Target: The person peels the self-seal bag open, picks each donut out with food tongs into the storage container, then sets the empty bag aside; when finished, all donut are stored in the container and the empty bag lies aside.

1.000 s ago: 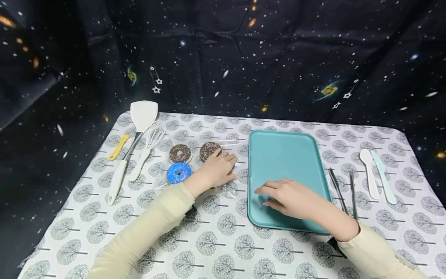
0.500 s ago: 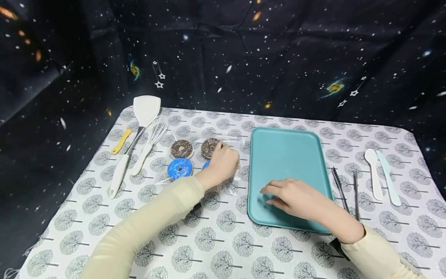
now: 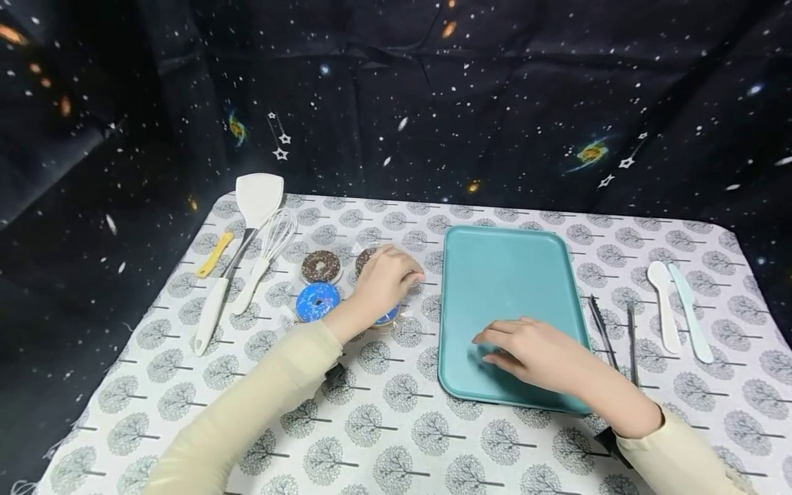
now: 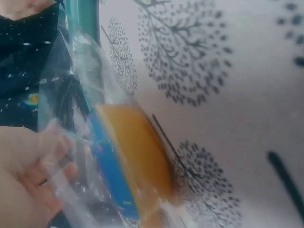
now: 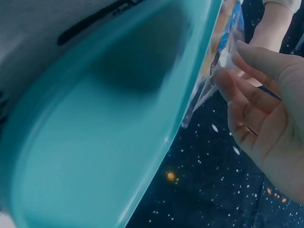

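Note:
My left hand [image 3: 385, 280] is over the right side of a clear plastic bag [image 4: 78, 57] of toy donuts, its fingers bent and pinching the film. A chocolate donut [image 3: 321, 266] and a blue donut [image 3: 317, 302] show on the bag's left side. Partly covered by the hand are another chocolate donut [image 3: 364, 258] and a second blue donut [image 4: 111, 166], whose tan underside faces the cloth in the left wrist view. Above the near part of a teal tray [image 3: 504, 275], my right hand [image 3: 544, 356] hovers with fingers loosely bent and nothing in them.
A white spatula [image 3: 260, 199], a whisk [image 3: 262, 261] and a yellow-handled tool [image 3: 215, 254] lie at the left. Right of the tray are dark tongs [image 3: 632, 344], a white spoon [image 3: 665, 309] and a pale green knife [image 3: 691, 313]. A dark starry curtain [image 3: 396, 103] hangs behind.
My left hand has gone from spread fingers on the bag, through a curled grasp, to bent fingers pointing right. More of the right blue donut shows below it. My right hand has shifted slightly right.

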{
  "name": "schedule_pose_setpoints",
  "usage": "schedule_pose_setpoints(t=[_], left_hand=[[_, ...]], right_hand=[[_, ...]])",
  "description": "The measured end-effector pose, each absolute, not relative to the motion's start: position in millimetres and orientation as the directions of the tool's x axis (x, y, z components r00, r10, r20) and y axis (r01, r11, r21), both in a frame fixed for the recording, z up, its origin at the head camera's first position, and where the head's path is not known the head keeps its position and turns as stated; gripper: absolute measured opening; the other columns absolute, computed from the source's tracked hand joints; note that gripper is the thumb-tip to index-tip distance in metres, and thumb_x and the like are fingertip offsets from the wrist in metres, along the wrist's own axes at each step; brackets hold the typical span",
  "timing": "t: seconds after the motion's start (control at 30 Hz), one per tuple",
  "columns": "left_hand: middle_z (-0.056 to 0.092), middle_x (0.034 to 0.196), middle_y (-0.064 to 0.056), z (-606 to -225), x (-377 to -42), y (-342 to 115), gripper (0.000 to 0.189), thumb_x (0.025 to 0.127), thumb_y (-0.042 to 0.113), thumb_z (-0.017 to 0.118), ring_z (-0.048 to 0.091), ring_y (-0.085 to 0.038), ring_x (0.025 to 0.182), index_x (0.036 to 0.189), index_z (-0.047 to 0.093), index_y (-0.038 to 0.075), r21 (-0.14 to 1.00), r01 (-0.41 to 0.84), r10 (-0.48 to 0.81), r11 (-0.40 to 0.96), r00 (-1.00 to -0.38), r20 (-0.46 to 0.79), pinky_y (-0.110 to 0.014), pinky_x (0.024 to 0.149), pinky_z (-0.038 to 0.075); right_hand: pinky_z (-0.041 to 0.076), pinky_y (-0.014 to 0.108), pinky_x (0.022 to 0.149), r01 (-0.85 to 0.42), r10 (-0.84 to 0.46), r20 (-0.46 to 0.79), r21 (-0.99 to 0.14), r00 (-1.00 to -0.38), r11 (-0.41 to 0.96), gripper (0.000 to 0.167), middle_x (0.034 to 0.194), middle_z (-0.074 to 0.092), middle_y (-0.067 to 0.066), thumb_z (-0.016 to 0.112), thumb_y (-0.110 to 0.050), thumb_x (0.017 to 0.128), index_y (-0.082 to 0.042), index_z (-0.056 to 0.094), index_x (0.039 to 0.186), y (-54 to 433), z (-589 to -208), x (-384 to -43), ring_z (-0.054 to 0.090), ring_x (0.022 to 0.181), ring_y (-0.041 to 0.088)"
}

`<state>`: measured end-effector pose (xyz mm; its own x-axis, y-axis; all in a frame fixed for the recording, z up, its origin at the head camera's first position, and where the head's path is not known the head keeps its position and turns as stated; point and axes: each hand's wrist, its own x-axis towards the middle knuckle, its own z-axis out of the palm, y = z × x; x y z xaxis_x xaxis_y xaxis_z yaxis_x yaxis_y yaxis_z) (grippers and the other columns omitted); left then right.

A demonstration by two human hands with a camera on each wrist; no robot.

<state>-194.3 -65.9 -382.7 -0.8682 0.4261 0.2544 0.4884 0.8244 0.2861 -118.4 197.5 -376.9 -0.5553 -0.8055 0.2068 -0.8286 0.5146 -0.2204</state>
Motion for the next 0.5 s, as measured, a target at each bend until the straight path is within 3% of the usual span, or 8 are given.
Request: schedule_pose_setpoints(t=[0.1, 0.23, 0.4, 0.5], left_hand=[[0.071, 0.094, 0.001, -382, -193, -70, 0.013, 0.085, 0.026, 0.067, 0.063, -0.015, 0.097, 0.091, 0.073, 0.016, 0.361, 0.499, 0.389, 0.788, -0.858, 0.337, -0.033, 0.101, 0.042], [0.071, 0.099, 0.0, -380, -189, -74, 0.016, 0.087, 0.027, 0.065, 0.063, -0.017, 0.098, 0.094, 0.072, 0.015, 0.439, 0.51, 0.345, 0.74, -0.848, 0.402, -0.035, 0.098, 0.045], [0.071, 0.101, -0.001, -376, -187, -78, 0.018, 0.089, 0.027, 0.062, 0.063, -0.018, 0.1, 0.097, 0.072, 0.013, 0.451, 0.563, 0.352, 0.693, -0.809, 0.47, -0.034, 0.1, 0.043], [0.071, 0.1, -0.002, -375, -189, -81, 0.017, 0.09, 0.025, 0.062, 0.063, -0.017, 0.099, 0.098, 0.071, 0.013, 0.429, 0.603, 0.379, 0.673, -0.779, 0.499, -0.033, 0.099, 0.044]], right_hand=[[0.054, 0.035, 0.081, -0.825, -0.79, 0.237, -0.2, -0.565, 0.529, 0.025, 0.098, 0.068, -0.005, 0.072, -0.019, 0.08, -0.012, 0.067, 0.103, 204, -378, -118, 0.066, 0.088, 0.013], [0.055, 0.035, 0.078, -0.808, -0.756, 0.287, -0.162, -0.588, 0.567, 0.024, 0.094, 0.069, -0.005, 0.074, -0.018, 0.077, -0.013, 0.067, 0.1, 219, -380, -115, 0.066, 0.084, 0.013], [0.057, 0.034, 0.072, -0.766, -0.703, 0.326, -0.125, -0.631, 0.63, 0.026, 0.092, 0.069, -0.003, 0.074, -0.015, 0.073, -0.013, 0.068, 0.098, 242, -382, -109, 0.066, 0.079, 0.015], [0.057, 0.037, 0.068, -0.705, -0.642, 0.335, -0.109, -0.69, 0.701, 0.027, 0.094, 0.07, 0.001, 0.074, -0.017, 0.074, -0.012, 0.068, 0.1, 259, -382, -108, 0.066, 0.078, 0.019]])
